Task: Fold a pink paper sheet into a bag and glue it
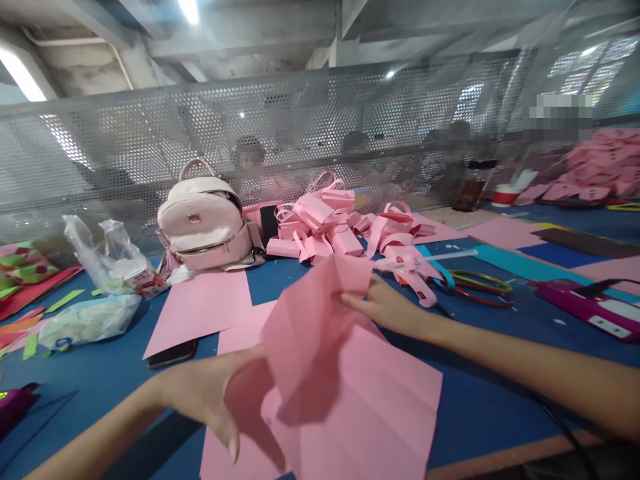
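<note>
A creased pink paper sheet stands partly curled up over the blue table, its upper part folded toward the left. My right hand grips the sheet near its top right edge, thumb on the near side. On the left, my left hand is spread, thumb pointing down and apart; its other fingertips go behind the curled paper. Flat pink sheets lie under and left of the hands. Just beyond the right hand is a pink glue gun.
A pale backpack and a pile of pink paper pieces stand at the back. Scissors and a purple device lie right. Plastic bags are left. A phone shows under a sheet.
</note>
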{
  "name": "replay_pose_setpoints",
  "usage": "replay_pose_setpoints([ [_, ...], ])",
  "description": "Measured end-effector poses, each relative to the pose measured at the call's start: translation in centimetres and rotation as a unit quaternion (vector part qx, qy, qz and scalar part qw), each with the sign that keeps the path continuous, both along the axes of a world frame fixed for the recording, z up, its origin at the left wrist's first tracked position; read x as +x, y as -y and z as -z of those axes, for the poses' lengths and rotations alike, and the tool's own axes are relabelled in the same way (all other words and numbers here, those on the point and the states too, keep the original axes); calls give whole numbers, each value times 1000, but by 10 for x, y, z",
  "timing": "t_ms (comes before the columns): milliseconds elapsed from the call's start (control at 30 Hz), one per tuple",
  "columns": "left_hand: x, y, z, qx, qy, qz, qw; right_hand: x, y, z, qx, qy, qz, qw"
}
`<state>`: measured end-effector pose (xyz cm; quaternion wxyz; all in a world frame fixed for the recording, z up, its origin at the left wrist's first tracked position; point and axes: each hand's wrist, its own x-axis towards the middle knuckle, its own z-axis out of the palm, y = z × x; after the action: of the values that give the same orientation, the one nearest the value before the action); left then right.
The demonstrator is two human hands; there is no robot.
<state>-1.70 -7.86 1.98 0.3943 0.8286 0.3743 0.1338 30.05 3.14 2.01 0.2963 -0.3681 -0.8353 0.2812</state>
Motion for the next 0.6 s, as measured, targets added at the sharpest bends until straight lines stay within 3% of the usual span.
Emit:
replay_pose_setpoints([
  [100, 1, -12, 0, -120, 104, -61, 985, -4, -10, -2, -11, -24, 35, 999],
  [200, 10, -25, 11, -113, 160, -210, 958, -10, -14, -3, -24, -49, 43, 998],
  [267, 13, -35, 19, -89, 167, -277, 942, -13, -16, 0, -41, -67, 44, 996],
  [600, 16, -63, 38, -66, 247, -369, 894, -14, -29, 26, -145, -79, 13, 986],
])
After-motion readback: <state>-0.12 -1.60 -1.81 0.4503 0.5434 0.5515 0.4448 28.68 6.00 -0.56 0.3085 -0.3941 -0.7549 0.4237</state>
